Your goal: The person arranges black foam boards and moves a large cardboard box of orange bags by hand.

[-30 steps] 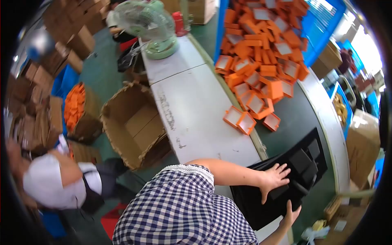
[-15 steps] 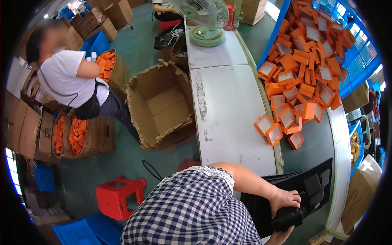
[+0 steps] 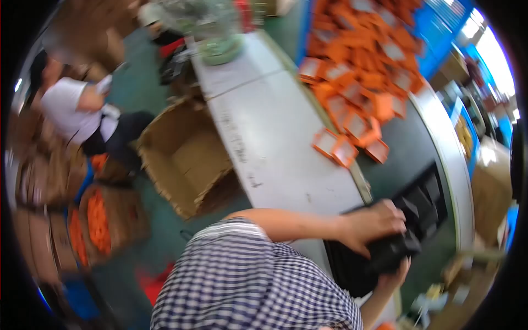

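Blurred by head motion, our long white desk runs beside a dark belt strewn with small open orange cardboard boxes. Our left hand presses its fingers down, clamped on a small black box insert atop the black foam tray stack. Our right hand cups that insert from below; whether its fingers are clamped we cannot tell. A person in a white shirt bends by an open brown carton.

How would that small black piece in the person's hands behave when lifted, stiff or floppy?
Probably stiff: the small black block-shaped piece keeps its shape between the left hand and right hand. Likely light, since fingers alone carry it. Blur hides its surface.
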Demonstrator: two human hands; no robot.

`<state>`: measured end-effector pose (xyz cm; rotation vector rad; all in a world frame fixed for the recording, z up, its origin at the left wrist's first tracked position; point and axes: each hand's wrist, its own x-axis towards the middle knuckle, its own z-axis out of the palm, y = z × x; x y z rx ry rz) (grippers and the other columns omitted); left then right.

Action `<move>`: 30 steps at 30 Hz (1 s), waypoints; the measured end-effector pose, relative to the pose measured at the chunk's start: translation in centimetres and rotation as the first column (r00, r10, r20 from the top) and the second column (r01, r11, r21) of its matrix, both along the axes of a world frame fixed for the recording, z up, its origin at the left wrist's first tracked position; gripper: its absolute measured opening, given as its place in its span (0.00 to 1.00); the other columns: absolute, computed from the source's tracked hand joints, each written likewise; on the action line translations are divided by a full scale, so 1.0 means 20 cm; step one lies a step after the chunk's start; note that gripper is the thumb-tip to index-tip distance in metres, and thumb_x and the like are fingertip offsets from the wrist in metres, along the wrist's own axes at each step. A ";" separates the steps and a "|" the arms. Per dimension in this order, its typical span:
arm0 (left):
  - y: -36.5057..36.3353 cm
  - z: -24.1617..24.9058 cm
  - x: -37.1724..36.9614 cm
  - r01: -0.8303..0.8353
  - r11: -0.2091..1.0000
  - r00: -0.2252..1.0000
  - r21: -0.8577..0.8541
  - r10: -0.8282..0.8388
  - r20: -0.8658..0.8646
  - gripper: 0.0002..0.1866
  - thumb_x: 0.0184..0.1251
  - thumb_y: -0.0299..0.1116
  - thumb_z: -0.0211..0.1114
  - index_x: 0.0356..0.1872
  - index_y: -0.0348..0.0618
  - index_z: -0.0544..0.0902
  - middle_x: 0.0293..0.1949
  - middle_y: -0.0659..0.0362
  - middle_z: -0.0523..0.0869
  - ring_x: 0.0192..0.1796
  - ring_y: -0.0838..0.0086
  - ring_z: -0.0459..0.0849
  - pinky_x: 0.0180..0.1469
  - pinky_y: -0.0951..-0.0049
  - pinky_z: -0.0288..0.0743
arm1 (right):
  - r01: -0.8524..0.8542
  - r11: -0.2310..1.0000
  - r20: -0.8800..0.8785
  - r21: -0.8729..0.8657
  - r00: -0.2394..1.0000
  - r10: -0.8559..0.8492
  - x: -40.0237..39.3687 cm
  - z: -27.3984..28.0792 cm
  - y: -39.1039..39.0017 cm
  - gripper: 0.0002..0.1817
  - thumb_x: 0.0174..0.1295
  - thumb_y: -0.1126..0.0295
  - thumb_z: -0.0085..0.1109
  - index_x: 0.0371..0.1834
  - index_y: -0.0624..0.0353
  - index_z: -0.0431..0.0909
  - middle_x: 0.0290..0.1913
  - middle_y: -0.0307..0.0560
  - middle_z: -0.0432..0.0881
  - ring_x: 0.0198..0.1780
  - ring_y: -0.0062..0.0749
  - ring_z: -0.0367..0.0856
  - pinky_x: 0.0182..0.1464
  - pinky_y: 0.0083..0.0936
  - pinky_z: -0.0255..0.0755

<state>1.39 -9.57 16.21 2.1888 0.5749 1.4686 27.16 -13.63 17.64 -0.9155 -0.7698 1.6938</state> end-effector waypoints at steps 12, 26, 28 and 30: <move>0.50 -0.77 -0.69 -0.655 0.752 0.708 -0.075 0.576 -0.410 0.53 0.40 0.30 0.79 0.72 0.41 0.59 0.74 0.43 0.57 0.71 0.41 0.61 0.73 0.48 0.57 | -0.259 0.914 0.864 0.312 0.478 -0.159 -1.00 -0.34 0.69 0.48 0.56 0.55 0.73 0.69 0.76 0.57 0.65 0.72 0.69 0.69 0.60 0.68 0.69 0.40 0.65; 0.74 0.22 -0.10 -0.031 0.825 0.924 -0.565 -0.192 -0.330 0.60 0.48 0.51 0.81 0.77 0.38 0.52 0.78 0.41 0.53 0.81 0.52 0.50 0.79 0.58 0.48 | 0.267 0.873 0.834 0.409 0.278 -0.476 0.71 -0.22 0.76 0.57 0.53 0.38 0.71 0.74 0.71 0.58 0.73 0.69 0.64 0.75 0.53 0.63 0.75 0.39 0.57; 0.81 0.15 0.18 -0.021 0.898 0.831 -0.440 -0.229 -0.507 0.67 0.43 0.61 0.81 0.79 0.41 0.49 0.78 0.37 0.48 0.81 0.47 0.46 0.78 0.54 0.49 | 0.208 0.866 0.830 0.455 0.254 -0.497 0.74 -0.21 0.85 0.58 0.52 0.36 0.70 0.75 0.70 0.57 0.73 0.68 0.63 0.76 0.53 0.61 0.76 0.39 0.56; 0.90 0.10 0.42 -0.101 0.899 0.727 -0.426 -0.225 -0.648 0.67 0.43 0.65 0.79 0.79 0.44 0.49 0.78 0.37 0.48 0.80 0.45 0.47 0.78 0.52 0.50 | 0.089 0.884 0.868 0.459 0.167 -0.468 0.68 -0.19 0.91 0.59 0.51 0.33 0.69 0.75 0.68 0.58 0.74 0.65 0.63 0.77 0.52 0.60 0.76 0.39 0.56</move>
